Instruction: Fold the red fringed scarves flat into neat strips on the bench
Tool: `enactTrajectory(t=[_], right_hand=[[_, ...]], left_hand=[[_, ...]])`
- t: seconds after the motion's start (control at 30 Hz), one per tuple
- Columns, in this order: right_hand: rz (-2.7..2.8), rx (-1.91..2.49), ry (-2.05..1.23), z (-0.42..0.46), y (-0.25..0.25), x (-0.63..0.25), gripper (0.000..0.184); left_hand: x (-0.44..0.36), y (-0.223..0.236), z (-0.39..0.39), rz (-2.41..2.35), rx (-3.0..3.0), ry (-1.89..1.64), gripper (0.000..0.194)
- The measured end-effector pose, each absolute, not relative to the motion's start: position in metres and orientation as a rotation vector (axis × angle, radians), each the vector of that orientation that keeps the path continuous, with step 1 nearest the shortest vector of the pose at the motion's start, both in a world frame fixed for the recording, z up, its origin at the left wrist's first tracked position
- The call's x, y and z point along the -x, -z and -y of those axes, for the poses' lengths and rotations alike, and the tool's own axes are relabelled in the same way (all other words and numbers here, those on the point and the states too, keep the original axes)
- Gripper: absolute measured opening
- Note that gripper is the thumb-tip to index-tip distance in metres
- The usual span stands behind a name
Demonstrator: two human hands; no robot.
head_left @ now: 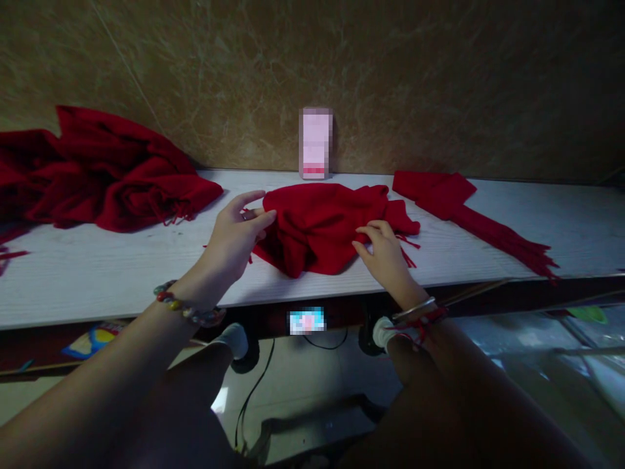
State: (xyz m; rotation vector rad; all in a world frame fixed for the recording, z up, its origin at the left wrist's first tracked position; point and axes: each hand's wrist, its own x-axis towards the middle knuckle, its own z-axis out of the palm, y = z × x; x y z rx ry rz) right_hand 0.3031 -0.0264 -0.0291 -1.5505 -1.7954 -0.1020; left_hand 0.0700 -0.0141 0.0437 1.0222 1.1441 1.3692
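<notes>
A crumpled red fringed scarf [325,225] lies in the middle of the white tabletop, its folds bunched and tassels showing at both ends. At its left edge is my left hand [239,231], fingers apart and the thumb over the cloth. My right hand [383,254] is at the scarf's right front, thumb and fingers spread, with the fingertips at the fabric. Neither hand visibly grips the cloth. Some fingers of both hands are partly hidden.
A heap of red fringed cloth [122,176] lies at the left. To the right is a flat, folded red scarf [454,205] with its fringe toward the front. A blurred phone-like object [316,143] leans on the marbled wall [390,85]. A black cable [258,384] runs along the floor below.
</notes>
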Motion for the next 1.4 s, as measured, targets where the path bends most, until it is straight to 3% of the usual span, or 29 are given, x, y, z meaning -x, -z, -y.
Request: enactTrajectory(t=[0.43,0.57,0.73,0.97,1.17,1.4], right_hand=[[1.802,1.676,0.170,0.022,0.025,-0.302,0.015],[1.793,1.719,0.176,0.023,0.022,-0.305,0.015],[1.775,1.750,0.152,0.024,0.022,-0.312,0.016],[1.876,1.715,-0.035,0.021,0.031,-0.307,0.014],[1.698,1.725,0.118,0.019,0.035,-0.303,0.015],[1.409,1.728,-0.096,0.007,0.038,-0.287,0.012]], left_hand=[[-0.054,-0.020,0.020,-1.168,-1.003,-1.291,0.047],[-0.058,-0.020,0.017,-1.155,-0.987,-1.284,0.042],[-0.057,-0.021,0.013,-1.223,-1.050,-1.201,0.021],[-0.059,-0.025,0.011,-1.300,-1.014,-1.259,0.017],[-0.055,-0.026,0.011,-1.210,-1.047,-1.269,0.024],[-0.050,-0.019,0.005,-1.142,-0.993,-1.185,0.031]])
